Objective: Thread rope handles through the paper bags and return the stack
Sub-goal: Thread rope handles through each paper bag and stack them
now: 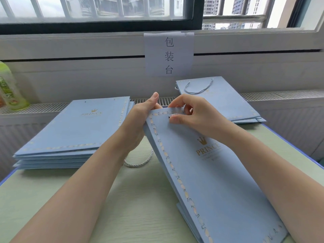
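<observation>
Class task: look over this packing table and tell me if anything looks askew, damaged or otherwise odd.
Nothing looks damaged or spilled. The left pile of bags is slightly fanned, its edges uneven. A loose loop of rope lies on the table under the left hand, which fits the threading work on the held bag.

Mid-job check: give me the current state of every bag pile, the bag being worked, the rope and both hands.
Held bag: tilted up off the table, top edge gripped, rope not fully threaded.
Rope: loop hanging below the bag's left side.
Left stack: flat, holes empty, no handles.
Right stack: flat, top bag has its handle.
Left hand: grips the bag's top corner.
Right hand: pinches rope at the hole.
</observation>
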`<state>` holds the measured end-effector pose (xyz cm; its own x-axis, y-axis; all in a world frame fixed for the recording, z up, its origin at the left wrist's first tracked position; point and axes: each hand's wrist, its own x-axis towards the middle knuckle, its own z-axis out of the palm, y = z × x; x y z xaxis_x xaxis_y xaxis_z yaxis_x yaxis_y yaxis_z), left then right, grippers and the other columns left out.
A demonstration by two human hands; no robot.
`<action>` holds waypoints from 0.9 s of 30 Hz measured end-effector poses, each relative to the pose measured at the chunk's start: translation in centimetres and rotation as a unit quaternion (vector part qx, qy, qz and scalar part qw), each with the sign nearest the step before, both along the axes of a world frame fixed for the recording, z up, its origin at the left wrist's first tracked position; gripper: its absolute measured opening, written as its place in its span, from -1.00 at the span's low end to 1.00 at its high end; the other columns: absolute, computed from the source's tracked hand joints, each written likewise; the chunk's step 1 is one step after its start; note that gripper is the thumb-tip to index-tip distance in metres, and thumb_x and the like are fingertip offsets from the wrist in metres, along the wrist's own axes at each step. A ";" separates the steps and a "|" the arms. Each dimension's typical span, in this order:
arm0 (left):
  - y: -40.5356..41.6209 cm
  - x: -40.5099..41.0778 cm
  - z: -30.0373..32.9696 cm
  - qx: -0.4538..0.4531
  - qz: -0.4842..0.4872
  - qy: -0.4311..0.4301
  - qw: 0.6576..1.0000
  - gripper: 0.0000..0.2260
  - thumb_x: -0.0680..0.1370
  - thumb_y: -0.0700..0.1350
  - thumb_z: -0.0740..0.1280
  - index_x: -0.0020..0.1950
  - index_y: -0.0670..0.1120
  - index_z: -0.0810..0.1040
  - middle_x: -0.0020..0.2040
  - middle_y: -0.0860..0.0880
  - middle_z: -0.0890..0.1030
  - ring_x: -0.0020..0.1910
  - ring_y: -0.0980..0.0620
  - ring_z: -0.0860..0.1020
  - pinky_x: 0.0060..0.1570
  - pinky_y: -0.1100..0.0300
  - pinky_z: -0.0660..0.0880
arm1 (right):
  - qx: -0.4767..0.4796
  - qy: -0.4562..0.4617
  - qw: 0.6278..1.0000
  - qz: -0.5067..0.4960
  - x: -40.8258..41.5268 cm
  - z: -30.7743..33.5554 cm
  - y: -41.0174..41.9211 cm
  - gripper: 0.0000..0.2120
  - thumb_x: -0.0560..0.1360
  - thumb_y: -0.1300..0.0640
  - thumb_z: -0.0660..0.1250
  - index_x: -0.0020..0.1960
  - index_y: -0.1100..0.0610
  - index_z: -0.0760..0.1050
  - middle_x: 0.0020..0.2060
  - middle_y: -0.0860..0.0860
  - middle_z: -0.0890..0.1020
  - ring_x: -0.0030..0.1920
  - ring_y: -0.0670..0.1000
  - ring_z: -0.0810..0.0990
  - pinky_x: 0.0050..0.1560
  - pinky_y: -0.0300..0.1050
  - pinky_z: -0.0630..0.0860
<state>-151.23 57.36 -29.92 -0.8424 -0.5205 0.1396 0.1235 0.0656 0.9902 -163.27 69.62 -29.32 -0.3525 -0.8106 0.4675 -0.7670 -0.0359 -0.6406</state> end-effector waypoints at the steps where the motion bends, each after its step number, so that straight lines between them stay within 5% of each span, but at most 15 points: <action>1: 0.0 -0.1 -0.1 -0.002 0.012 0.003 1.000 -0.57 0.61 0.08 0.13 -0.35 -0.15 0.46 -0.44 -0.07 0.49 -0.44 0.00 0.47 -0.32 0.18 0.39 | 0.006 0.002 1.000 0.006 -0.1 -0.1 0.0 -0.78 0.43 0.10 0.44 0.05 0.06 0.54 -0.32 -0.15 0.46 -0.38 -0.18 0.34 -0.29 -0.39 0.32; 7: 0.3 -0.4 -0.4 -0.035 0.072 0.029 0.996 -0.60 0.63 -0.02 0.15 -0.33 -0.21 0.49 -0.41 -0.13 0.50 -0.45 -0.05 0.44 -0.36 0.18 0.37 | 0.001 0.003 1.000 0.009 -0.4 -0.4 -0.3 -0.83 0.46 0.12 0.42 0.02 0.00 0.51 -0.15 -0.18 0.52 -0.31 -0.11 0.37 -0.25 -0.40 0.36; 19: 0.3 -0.2 -0.1 -0.076 0.042 0.003 0.996 -0.62 0.62 -0.03 0.17 -0.34 -0.15 0.46 -0.49 -0.03 0.50 -0.52 0.03 0.45 -0.44 0.26 0.37 | -0.015 -0.036 0.999 0.013 0.3 -0.3 -0.3 -0.84 0.44 0.19 0.43 0.00 0.10 0.53 -0.31 -0.12 0.47 -0.43 -0.22 0.37 -0.34 -0.43 0.30; 24: 0.2 -0.4 -0.1 -0.069 0.096 0.033 0.992 -0.62 0.62 -0.05 0.18 -0.14 -0.37 0.50 -0.28 -0.23 0.44 -0.35 -0.09 0.39 -0.34 0.17 0.30 | -0.033 0.040 0.998 -0.026 -0.9 -0.4 -0.2 -0.86 0.44 0.15 0.44 -0.08 0.05 0.49 -0.17 -0.16 0.46 -0.26 -0.20 0.48 -0.19 -0.43 0.39; 27: -0.2 -0.2 0.2 -0.094 0.111 0.040 0.989 -0.68 0.63 -0.11 0.17 -0.20 -0.31 0.46 -0.37 -0.13 0.38 -0.42 -0.02 0.34 -0.40 0.19 0.26 | 0.010 0.156 0.986 -0.054 -1.9 -0.8 0.1 -0.92 0.50 0.15 0.37 -0.10 0.07 0.46 -0.05 -0.07 0.40 -0.17 -0.11 0.53 -0.14 -0.31 0.40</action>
